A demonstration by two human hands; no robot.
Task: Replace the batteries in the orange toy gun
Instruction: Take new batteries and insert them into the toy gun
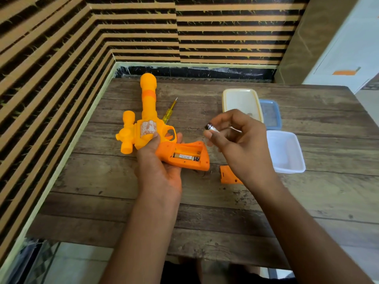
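Observation:
The orange toy gun [147,119] lies on the wooden table [205,212], barrel pointing away from me. My left hand [158,167] grips it where the grip meets the body, thumb on the worn sticker. The battery compartment [187,154] in the grip is uncovered, with one battery [185,157] marked ALKALINE lying in it. My right hand [235,138] hovers just right of the grip and pinches a second battery [211,128] between thumb and fingers. The orange compartment cover [227,175] lies on the table, partly hidden under my right wrist.
A yellow-handled screwdriver [169,111] lies behind the gun. On the right stand a yellowish lid [240,99], a blue tray [270,113] and a clear plastic box [287,154]. A striped wall borders the table's left and back edges.

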